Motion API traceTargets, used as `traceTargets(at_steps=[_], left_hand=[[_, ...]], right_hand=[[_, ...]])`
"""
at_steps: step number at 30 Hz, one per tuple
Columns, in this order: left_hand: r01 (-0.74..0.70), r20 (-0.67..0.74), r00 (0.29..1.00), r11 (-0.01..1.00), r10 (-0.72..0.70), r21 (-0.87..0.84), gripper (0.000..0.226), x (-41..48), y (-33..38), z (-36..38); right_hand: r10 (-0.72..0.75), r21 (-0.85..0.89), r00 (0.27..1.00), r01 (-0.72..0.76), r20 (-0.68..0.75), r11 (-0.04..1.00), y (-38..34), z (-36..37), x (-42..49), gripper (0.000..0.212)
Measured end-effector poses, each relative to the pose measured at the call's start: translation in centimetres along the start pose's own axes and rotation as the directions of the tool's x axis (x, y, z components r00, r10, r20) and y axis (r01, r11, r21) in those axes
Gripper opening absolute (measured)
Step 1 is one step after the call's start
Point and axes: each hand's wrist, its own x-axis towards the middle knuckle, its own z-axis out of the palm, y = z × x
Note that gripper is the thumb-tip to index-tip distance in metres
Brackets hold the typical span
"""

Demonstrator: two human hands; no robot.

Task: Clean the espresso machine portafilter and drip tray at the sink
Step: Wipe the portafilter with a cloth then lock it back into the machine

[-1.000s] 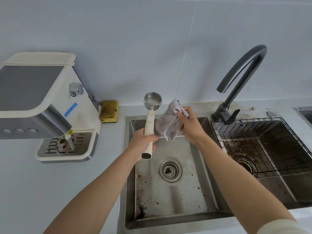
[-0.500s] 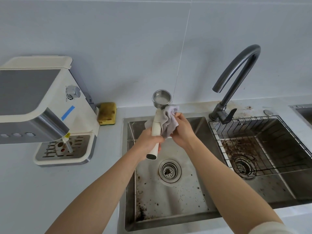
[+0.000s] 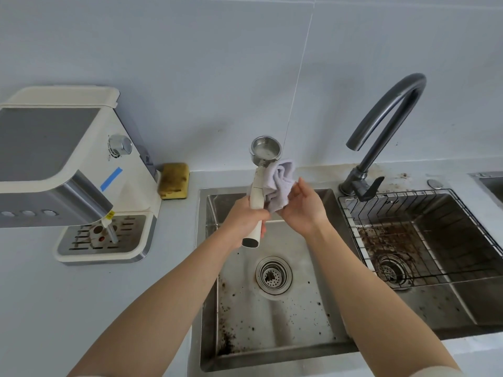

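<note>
I'm looking down over the sink (image 3: 285, 330), and the portafilter (image 3: 257, 193) is up in the air above its back edge, at about twelve o'clock from the drain strainer (image 3: 273, 276). It stands nearly upright with the metal basket on top and its open mouth facing me. The left hand (image 3: 243, 217) has its fingers wrapped tight round the cream handle, low down, with the butt end poking out below the fist. At three o'clock from the handle, the right hand (image 3: 303, 210) grips a bunched pale cloth (image 3: 281, 183) and presses it against the neck just under the basket. Dark coffee grounds (image 3: 231, 336) speckle the basin floor, thickest at seven o'clock. Over at nine o'clock sits the espresso machine (image 3: 62, 164) on the counter (image 3: 95, 308), with the drip tray (image 3: 104, 240) in place at its base, well apart from both hands. A yellow sponge (image 3: 174, 180) lies just beside the machine against the wall. At two o'clock the faucet (image 3: 386, 126) arches over, and a wire rack (image 3: 408, 210) sits in the stained right basin.
</note>
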Motion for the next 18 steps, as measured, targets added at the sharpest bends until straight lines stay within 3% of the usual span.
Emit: traceTargets(at_steps=[2,7,11,18], left_hand=[[-0.008,0.026,1.000,0.999,0.007,0.036,0.019,-0.1,-0.1,0.0],[-0.028,0.065,0.998,0.995,0.022,0.093,0.020,-0.1,-0.3,0.3],[-0.020,0.082,0.997,0.996,0.013,0.084,0.020,-0.4,-0.6,1.0],[0.008,0.040,0.999,0.990,-0.014,0.143,0.025,-0.9,-1.1,1.7]], right_hand=[[0.017,-0.085,1.000,-0.015,0.014,0.996,0.1,0.5,-0.2,0.028],[0.076,-0.145,0.997,-0.076,-0.006,0.986,0.4,1.4,0.3,0.025],[0.202,0.005,0.977,-0.202,-0.065,0.979,0.5,2.4,0.5,0.033],[0.139,-0.285,0.982,-0.170,-0.126,0.943,1.3,3.0,0.8,0.019]])
